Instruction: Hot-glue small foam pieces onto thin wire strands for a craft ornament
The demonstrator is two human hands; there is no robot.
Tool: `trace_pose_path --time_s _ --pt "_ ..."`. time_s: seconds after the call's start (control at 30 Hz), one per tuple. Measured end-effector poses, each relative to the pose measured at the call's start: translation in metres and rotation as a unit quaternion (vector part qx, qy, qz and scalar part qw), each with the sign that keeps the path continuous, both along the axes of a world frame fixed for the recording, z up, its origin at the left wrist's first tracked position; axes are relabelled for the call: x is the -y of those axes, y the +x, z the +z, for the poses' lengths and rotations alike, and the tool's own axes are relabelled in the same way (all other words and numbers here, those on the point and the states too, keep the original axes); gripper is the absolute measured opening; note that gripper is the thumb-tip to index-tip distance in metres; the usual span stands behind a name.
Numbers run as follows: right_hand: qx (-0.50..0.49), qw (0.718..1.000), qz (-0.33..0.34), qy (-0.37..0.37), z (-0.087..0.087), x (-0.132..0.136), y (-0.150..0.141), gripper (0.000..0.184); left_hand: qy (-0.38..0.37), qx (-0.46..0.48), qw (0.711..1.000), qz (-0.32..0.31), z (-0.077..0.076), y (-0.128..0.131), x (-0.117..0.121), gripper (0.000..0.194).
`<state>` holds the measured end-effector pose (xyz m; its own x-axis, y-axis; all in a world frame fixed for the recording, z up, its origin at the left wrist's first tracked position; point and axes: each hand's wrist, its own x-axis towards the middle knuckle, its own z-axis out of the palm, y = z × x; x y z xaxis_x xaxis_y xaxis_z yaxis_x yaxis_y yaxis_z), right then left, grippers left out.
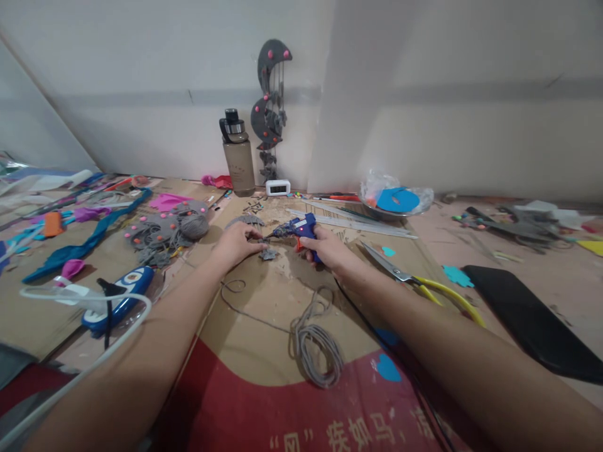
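My right hand (325,246) is wrapped around a blue hot glue gun (304,225) with an orange trigger and a small red light. The gun's nozzle points left, close to the fingertips of my left hand (241,242). Those left fingers are pinched together; what lies between them is too small to make out. Just below the nozzle is a small grey felt piece (269,254). Partly behind my left hand lies a grey crescent shape (249,221). A coil of grey cord (320,355) rests on the cardboard (264,358) between my forearms.
Yellow-handled scissors (409,276) and a black phone (527,320) lie right. At left are decorated grey pieces with yarn (193,225) and a blue power strip (127,295). Behind stand a bottle (239,163), a small clock (277,188) and a hanging moon ornament (268,122).
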<state>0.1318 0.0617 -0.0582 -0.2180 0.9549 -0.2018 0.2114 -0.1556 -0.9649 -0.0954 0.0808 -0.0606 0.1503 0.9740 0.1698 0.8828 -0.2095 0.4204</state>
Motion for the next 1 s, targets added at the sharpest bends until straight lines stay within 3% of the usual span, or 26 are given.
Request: trace_pose_path --time_s 0.43,0.73,0.9,1.0 --pt "-0.007 0.999 0.019 -0.035 0.007 0.003 0.0 0.005 0.005 -0.006 1.0 -0.002 -0.001 0.0 -0.002 0.03" --pt "0.007 1.0 0.016 -0.016 0.004 0.001 -0.003 0.005 -0.007 -0.009 1.0 -0.008 0.0 0.0 -0.002 0.031" --pt "-0.04 0.999 -0.026 -0.021 0.008 0.002 0.005 0.007 0.003 -0.003 1.0 -0.006 0.0 0.0 -0.002 0.031" --pt "-0.012 0.998 -0.066 -0.011 0.008 0.001 0.01 0.008 0.003 0.008 1.0 -0.002 0.0 -0.002 -0.003 0.031"
